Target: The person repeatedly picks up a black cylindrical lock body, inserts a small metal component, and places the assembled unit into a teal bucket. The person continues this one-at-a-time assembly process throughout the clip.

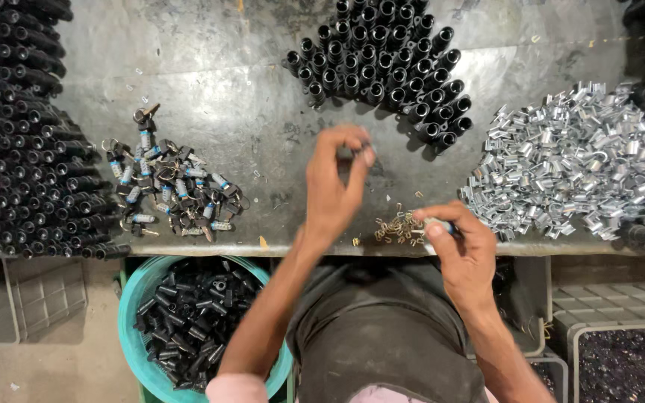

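Left hand (335,186): raised above the middle of the frame, thumb and fingertips pressed together on a small dark part (365,151) at the top of the pinch; too little of it shows to tell its long axis or which way it points.
Right hand (463,246): low and right of centre at the near table edge, fingers curled in a pinch around a small cylinder with a blue band (442,224); its long axis seems to lie roughly left to right across the frame, the ends hidden by the fingers.
Brass springs (399,226): a loose little heap just left of the right hand, near enough to pick from without reaching.
Black cylinders (382,63): standing upright in a packed block at upper centre, open ends facing up, likely so they can be taken one by one.
Bright metal sleeves (569,160): a jumbled pile at the right.
Keys and lock cores (169,186): scattered at centre left.
Teal basket (132,313): below the table edge at lower left, filled with black parts lying every way.
Metal table (233,97): grey, scuffed, bearing all the piles.
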